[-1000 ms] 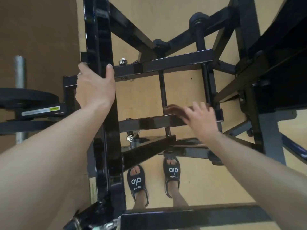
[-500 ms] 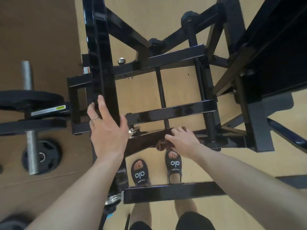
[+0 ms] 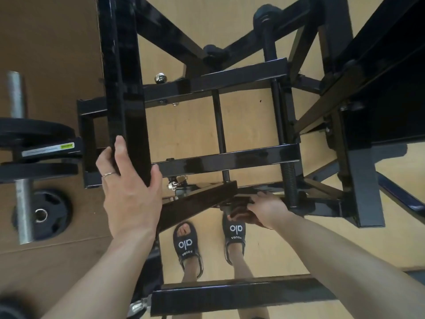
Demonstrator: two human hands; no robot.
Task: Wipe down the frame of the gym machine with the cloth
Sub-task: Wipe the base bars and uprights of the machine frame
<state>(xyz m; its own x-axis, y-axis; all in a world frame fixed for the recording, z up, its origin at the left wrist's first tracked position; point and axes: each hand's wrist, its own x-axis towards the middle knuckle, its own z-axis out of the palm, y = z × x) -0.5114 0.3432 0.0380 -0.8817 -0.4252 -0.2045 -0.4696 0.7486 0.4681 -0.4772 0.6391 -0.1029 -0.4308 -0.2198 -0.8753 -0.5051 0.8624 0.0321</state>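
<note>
Glossy black metal frame (image 3: 226, 160), wood floor (image 3: 190, 132)

We look down on a floor (image 3: 230, 24) of pale wood, with a brown mat (image 3: 50, 54) on its left side. The black frame (image 3: 124, 88) stands on the wood. A weight plate (image 3: 42, 214) lies flat on the mat. Our sandals (image 3: 187, 245) stand on the wood.
</note>
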